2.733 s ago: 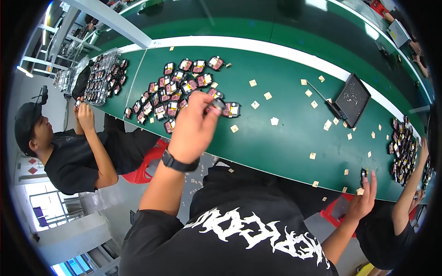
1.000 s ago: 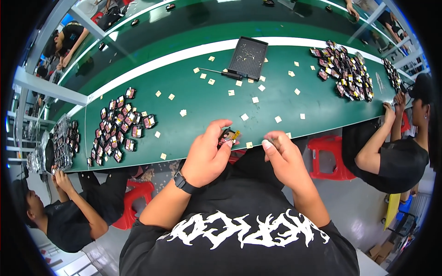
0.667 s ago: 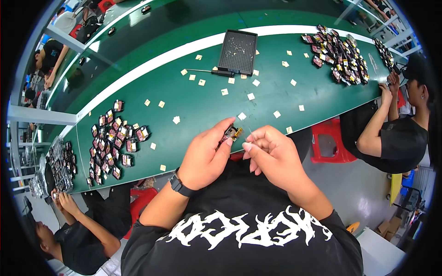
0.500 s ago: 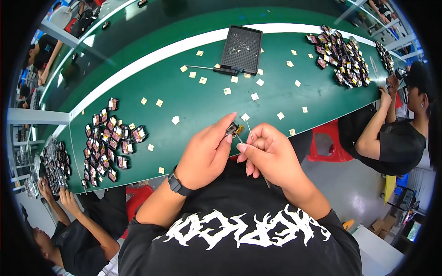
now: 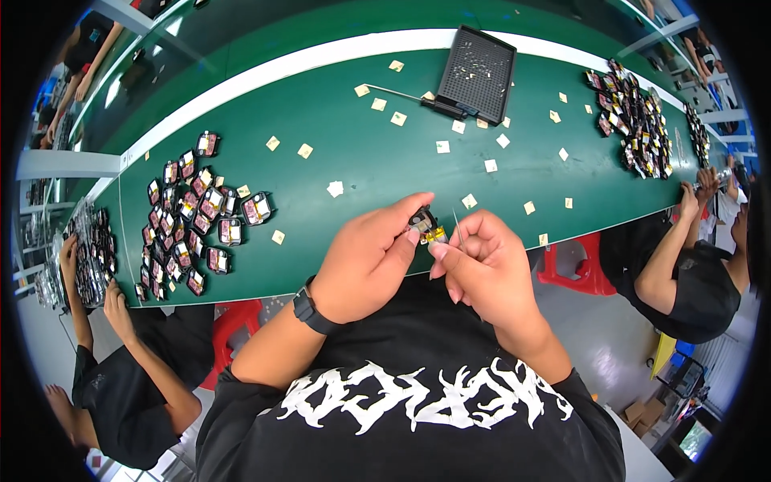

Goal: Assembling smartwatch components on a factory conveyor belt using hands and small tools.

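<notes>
Above the table's near edge, my left hand (image 5: 371, 259) grips a small black electronic module (image 5: 421, 218) between thumb and fingers. A shiny yellow strip (image 5: 435, 234) sticks out from the module's right side. My right hand (image 5: 491, 269) is closed around slim metal tweezers (image 5: 458, 227), whose thin tip points up past the fingers. The right thumb tip is at the yellow strip; whether it presses on it I cannot tell. Most of the tweezers is hidden by the right hand.
Small pale square pieces (image 5: 491, 165) lie scattered over the green table (image 5: 385, 169). A black tray (image 5: 479, 68) with bits in it stands at the back, a screwdriver (image 5: 434, 102) beside it. Piles of modules lie left (image 5: 189, 207) and right (image 5: 638, 128). Co-workers sit on both sides.
The view has shifted, so table things appear farther right at the back. The module has turned, showing more of its yellow strip, and the right thumb has come up against that side.
</notes>
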{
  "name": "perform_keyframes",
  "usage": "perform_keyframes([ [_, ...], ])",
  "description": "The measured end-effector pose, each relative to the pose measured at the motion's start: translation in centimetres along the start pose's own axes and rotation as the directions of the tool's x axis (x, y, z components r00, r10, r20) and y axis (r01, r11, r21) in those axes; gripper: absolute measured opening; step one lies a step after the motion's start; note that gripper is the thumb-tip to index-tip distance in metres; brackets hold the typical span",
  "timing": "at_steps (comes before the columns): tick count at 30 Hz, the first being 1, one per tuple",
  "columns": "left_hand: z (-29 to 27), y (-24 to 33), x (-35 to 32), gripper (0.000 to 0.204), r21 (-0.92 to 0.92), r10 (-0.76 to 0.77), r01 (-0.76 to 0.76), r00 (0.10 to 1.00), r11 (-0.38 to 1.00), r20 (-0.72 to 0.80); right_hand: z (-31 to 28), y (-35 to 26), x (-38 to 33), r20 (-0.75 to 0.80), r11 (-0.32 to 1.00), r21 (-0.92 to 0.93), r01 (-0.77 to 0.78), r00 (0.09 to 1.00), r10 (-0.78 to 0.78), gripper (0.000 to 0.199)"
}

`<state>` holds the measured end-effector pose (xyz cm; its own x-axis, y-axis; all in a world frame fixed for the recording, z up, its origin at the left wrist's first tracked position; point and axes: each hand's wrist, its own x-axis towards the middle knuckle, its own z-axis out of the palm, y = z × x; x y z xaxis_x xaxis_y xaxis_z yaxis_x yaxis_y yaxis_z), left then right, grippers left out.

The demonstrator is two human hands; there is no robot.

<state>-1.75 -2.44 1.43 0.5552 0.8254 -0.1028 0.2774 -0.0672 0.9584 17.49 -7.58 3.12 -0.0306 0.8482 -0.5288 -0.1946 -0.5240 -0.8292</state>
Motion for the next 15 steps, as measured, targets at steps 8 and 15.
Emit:
perform_keyframes([
  [8, -1.0, 0.6, -1.5, 0.052, -0.6, -0.303, 0.298, 0.948, 0.743, 0.096, -0.7, 1.3, 0.2, 0.031, 0.973, 0.061, 0.224, 0.974, -0.226, 0.022],
  [15, -1.1, 1.0, -2.8, 0.064, -0.353, -0.142, 0.13, 0.99, 0.926, -0.008, -0.4, 2.6, 0.8, 0.127, 0.83, -0.269, 0.489, 0.872, -0.473, 0.037],
])
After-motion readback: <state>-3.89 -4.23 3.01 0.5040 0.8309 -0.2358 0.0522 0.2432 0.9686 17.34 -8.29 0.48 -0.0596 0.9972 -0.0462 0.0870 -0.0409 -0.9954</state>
